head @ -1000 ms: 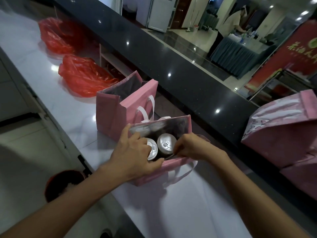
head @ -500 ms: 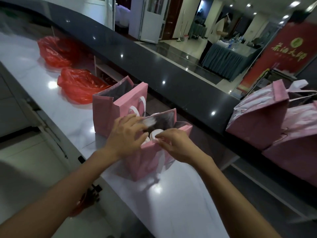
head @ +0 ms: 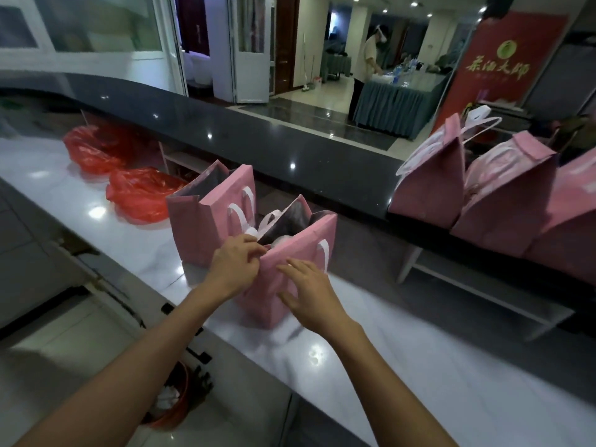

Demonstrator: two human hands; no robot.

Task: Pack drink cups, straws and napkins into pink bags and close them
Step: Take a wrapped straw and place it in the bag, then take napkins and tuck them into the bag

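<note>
At the centre of the frame an open pink bag stands upright on the pale glossy surface, with the pale lid of a drink cup just visible inside its dark lining. The left hand is at the bag's near left top corner, its fingers curled onto the rim in a pinching grip on the edge. The right hand lies against the bag's front panel with fingers spread and fairly straight, a loose flat grip that holds nothing. Just behind and to the left stands a second pink bag, also open at the top, touching or nearly touching the first. Further left on the same surface lie two crumpled red plastic bags. At the right of the frame, three closed pink bags sit side by side on the dark raised counter. At the lower left, below the surface edge, an orange bin holds white waste
</note>
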